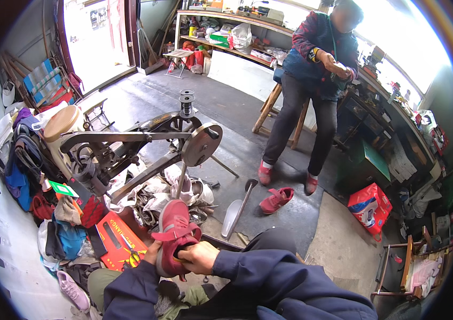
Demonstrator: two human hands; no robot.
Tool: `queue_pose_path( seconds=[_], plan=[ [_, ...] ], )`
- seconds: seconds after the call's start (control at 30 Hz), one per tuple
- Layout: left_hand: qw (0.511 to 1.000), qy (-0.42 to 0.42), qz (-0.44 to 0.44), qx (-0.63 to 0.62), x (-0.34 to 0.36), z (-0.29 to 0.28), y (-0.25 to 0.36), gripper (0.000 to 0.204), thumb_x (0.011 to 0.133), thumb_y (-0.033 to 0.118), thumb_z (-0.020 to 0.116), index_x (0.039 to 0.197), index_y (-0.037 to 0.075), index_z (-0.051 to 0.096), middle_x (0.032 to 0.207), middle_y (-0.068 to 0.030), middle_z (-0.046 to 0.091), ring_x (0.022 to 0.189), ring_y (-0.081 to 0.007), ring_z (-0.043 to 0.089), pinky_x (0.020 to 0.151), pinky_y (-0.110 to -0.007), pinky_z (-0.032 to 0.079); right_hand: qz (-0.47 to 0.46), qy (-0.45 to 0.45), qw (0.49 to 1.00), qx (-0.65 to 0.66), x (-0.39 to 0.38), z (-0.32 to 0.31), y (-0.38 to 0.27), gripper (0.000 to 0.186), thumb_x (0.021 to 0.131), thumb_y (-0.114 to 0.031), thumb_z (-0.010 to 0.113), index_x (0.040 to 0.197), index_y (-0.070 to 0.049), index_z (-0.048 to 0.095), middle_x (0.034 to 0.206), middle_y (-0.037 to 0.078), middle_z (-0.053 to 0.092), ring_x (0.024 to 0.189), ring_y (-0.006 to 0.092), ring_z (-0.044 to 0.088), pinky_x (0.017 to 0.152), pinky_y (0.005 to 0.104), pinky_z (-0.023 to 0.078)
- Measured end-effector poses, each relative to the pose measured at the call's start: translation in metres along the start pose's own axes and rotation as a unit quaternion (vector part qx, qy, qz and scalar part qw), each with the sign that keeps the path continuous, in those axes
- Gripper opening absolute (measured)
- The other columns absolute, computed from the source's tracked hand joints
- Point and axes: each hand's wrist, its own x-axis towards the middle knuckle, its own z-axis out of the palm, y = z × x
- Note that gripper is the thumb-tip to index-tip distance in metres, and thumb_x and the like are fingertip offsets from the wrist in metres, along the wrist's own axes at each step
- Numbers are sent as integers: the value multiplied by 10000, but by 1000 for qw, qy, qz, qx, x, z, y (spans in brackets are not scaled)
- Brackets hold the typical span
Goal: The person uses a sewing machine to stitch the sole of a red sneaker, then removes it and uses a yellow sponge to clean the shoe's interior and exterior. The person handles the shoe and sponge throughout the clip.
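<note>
A red shoe with a strap and a pale sole edge is held above my lap, toe pointing away from me. My left hand is closed on its left side near the heel. At the shoe's opening my right hand grips the collar; the fingertips are partly hidden inside. A matching red shoe lies on the floor ahead to the right. Yellow-handled scissors rest on a red-orange box beside my left forearm.
A hand-cranked shoe-stitching machine stands at front left over piled scraps. A metal shoehorn-like tool lies past my knee. Another person sits on a wooden stool. A red plastic package stands right; a pink shoe lies lower left.
</note>
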Motion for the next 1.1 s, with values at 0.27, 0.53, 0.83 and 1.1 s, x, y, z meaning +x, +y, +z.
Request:
queue_pose_path(
  seconds=[0.27,0.53,0.83,1.1],
  plan=[
    [990,11,-139,-5,-7,-12,-7,699,1034,477,466,1522,-4,330,1482,-254,460,1315,-393,523,1125,-554,408,19,-155,987,48,-11,3,-1,136,832,-133,629,881,-6,637,776,227,652,766,423,664,703,486,536],
    [996,35,-76,29,2,-26,-13,700,1017,488,504,1488,-13,373,1398,-257,540,1232,-387,592,1052,-541,489,120,-54,981,140,-9,-2,-2,126,792,-116,699,767,-11,635,729,184,644,673,380,648,630,429,509],
    [998,-31,-10,49,3,-6,-7,691,1038,499,468,1493,-13,373,1437,-230,518,1275,-339,571,1063,-504,486,93,-13,991,98,-9,30,11,168,775,-146,743,878,-22,697,808,191,687,761,367,692,669,426,542],
    [996,-72,2,-47,6,-12,-4,717,1009,486,504,1489,-29,368,1426,-241,523,1239,-360,593,1047,-492,507,154,-18,938,311,-1,5,-2,198,894,-140,722,994,17,652,761,44,661,697,100,615,648,303,523]
  ],
)
